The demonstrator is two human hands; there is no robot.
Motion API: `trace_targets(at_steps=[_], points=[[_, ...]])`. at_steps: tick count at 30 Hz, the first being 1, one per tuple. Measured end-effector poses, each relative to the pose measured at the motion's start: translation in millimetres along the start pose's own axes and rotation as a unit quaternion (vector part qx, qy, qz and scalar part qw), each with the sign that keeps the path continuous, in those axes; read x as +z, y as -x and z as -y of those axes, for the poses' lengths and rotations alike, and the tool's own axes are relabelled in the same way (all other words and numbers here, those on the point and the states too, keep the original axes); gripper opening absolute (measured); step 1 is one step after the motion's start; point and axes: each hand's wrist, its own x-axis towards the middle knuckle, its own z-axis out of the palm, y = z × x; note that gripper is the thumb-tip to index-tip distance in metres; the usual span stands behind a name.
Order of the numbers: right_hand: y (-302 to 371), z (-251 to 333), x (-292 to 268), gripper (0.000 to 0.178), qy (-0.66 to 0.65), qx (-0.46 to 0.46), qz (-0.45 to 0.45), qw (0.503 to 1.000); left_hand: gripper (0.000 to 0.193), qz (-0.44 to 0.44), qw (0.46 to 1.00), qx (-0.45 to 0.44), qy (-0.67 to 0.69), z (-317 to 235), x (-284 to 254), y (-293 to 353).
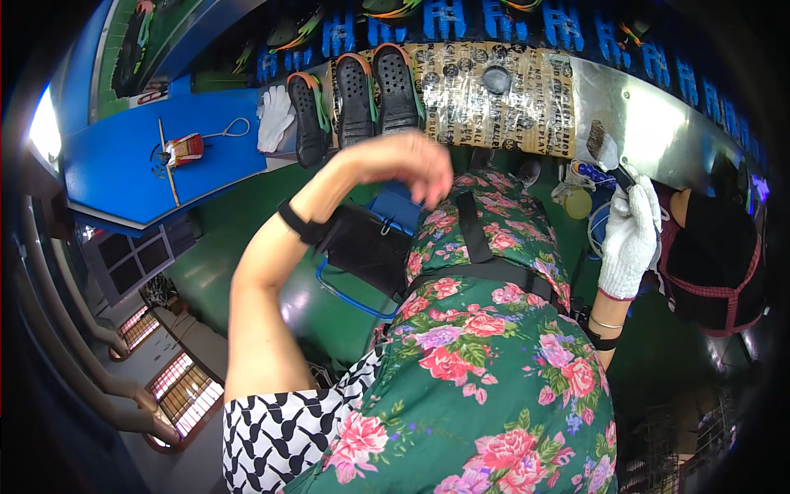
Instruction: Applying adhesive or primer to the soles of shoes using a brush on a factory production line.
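My bare left hand hangs bent at the wrist in front of the metal ledge, smeared by motion; whether its fingers hold anything cannot be made out. Just beyond it, three black perforated clogs with orange and green edging stand side by side: a left one, a middle one and a right one. My right hand, in a white knit glove, is closed at the right around a slim dark tool poking out past the fingertips. The tool's exact kind is unclear.
Patterned tape covers part of the metal ledge, where a round metal disc rests. A white glove lies beside a blue board bearing a small red pack. Blue racks run behind. Another person is at right.
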Motion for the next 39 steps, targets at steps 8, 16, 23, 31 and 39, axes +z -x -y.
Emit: trace_targets(at_steps=[8, 16, 23, 31, 39], points=[[7, 3, 8, 0.028, -0.019, -0.007, -0.004, 1.0, 0.062, 0.352, 0.93, -0.093, -0.047, 153, 117, 47], [13, 19, 19, 0.03, 0.02, -0.029, -0.034, 0.999, 0.066, 0.42, 0.896, -0.078, -0.121, 159, 125, 79], [21, 27, 20, 0.025, -0.005, -0.079, -0.064, 0.995, 0.062, 0.397, 0.907, -0.122, -0.068, 161, 126, 113], [21, 18, 21, 0.022, 0.009, -0.079, -0.06, 0.995, 0.058, 0.341, 0.929, -0.146, 0.002, 189, 131, 154], [24, 40, 46, 0.02, 0.061, -0.112, -0.044, 0.991, 0.054, 0.341, 0.929, -0.14, 0.001, 179, 65, 115]])
